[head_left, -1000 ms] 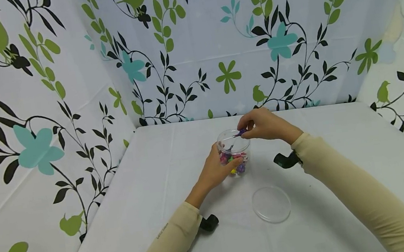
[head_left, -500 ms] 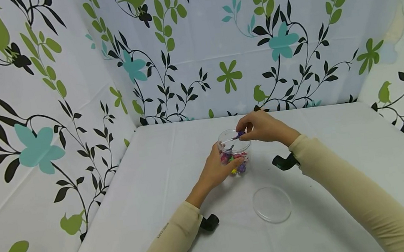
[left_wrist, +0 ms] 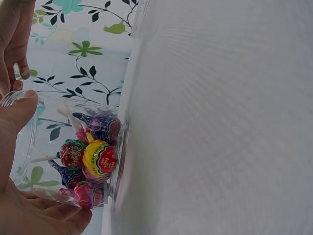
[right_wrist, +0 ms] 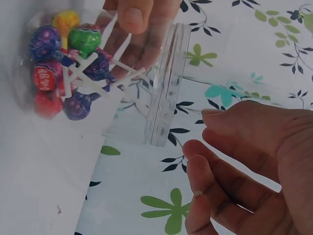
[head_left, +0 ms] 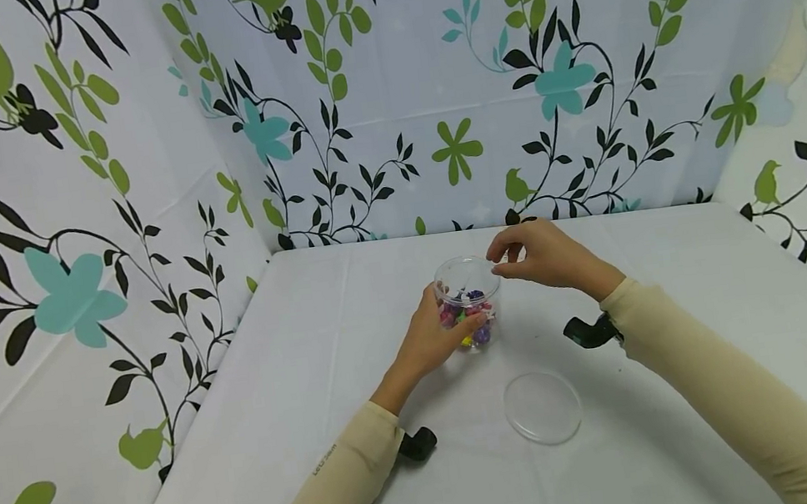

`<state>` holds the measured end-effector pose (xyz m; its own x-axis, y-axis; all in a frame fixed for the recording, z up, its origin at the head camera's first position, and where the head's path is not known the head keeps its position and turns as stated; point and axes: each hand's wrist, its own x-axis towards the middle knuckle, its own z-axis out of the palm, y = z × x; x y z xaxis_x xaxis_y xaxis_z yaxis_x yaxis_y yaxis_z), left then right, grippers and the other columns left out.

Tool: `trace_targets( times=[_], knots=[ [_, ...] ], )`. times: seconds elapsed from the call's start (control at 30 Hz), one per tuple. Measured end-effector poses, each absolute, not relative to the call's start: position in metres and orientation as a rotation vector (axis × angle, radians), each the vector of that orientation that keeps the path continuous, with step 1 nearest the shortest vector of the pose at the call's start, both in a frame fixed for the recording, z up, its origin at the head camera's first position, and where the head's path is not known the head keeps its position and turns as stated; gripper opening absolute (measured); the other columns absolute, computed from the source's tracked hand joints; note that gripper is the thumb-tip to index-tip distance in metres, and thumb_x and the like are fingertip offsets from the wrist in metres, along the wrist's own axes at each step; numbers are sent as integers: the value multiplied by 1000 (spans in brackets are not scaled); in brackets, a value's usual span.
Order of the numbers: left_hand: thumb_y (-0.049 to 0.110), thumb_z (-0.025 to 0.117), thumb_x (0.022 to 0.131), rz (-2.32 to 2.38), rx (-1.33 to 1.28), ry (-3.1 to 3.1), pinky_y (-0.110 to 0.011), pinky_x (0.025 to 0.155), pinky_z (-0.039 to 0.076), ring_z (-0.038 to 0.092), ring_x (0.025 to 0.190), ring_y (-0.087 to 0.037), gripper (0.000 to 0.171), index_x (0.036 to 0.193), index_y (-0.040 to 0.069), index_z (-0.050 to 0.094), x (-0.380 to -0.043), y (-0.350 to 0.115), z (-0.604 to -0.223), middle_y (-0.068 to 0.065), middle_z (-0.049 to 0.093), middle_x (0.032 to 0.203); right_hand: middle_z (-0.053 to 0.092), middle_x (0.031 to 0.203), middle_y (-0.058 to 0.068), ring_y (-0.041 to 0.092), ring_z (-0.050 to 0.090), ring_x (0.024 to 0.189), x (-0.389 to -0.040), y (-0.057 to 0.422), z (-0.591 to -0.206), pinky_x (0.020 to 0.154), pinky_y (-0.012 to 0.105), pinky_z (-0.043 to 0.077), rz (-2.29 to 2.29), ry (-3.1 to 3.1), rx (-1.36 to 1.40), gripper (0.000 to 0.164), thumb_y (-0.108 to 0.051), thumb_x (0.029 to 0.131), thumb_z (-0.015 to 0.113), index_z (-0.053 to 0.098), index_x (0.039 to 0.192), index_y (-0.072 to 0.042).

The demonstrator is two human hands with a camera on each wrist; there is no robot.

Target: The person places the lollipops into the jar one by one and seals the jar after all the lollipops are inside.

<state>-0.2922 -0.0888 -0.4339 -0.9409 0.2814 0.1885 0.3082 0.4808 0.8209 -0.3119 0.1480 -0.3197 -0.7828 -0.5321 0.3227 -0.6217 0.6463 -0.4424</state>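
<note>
My left hand [head_left: 432, 334] grips the side of a clear plastic jar [head_left: 484, 289] that stands upright on the table, its top uncovered. Wrapped lollipops [left_wrist: 100, 159] in purple, red, yellow and pink lie in the bottom of the jar, as the left wrist view shows. A green lollipop [right_wrist: 84, 39] is among them in the right wrist view, with several white sticks pointing toward the mouth. Just outside the rim on the right hovers my right hand [head_left: 543, 256], fingers loosely bent and nothing between thumb and fingertips.
A clear round lid [head_left: 543, 408] lies flat on the white table [head_left: 648, 457], in front of the jar. Patterned cloth walls [head_left: 387, 119] enclose the table at the back and sides. Dark wrist camera mounts [head_left: 418, 445] stick out by both sleeves.
The purple lollipop that my right hand pinched over the jar's mouth has been let go inside. That hand has drawn back to the right; the left hand stays on the jar.
</note>
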Motion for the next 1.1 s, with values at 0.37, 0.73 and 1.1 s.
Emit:
trace_targets(
  times=[0.37, 0.73, 1.1],
  knots=[
    [60, 74, 91, -1469, -512, -2691, -53, 114, 39, 44, 142, -32, 106, 163, 3, 20, -291, -89, -431, -19, 44, 156, 73, 99, 3, 16, 63, 83, -283, 170, -337, 70, 38, 56, 828, -2667, 1041, 15, -6, 90, 82, 77, 105, -7],
    [59, 74, 91, -1451, -497, -2711, -54, 114, 38, 43, 143, -34, 106, 163, 4, 19, -289, -88, -431, -20, 41, 159, 72, 108, -6, 19, 66, 95, -254, 182, -361, 81, 46, 59, 822, -2731, 1122, 25, -21, 91, 84, 75, 112, -12],
    [61, 73, 91, -1442, -517, -2705, -54, 114, 38, 42, 144, -34, 108, 163, 3, 18, -290, -89, -432, -20, 40, 159, 66, 130, 4, 26, 64, 112, -229, 189, -384, 90, 46, 57, 786, -2835, 1227, 62, -47, 90, 82, 64, 135, -9]
  ],
)
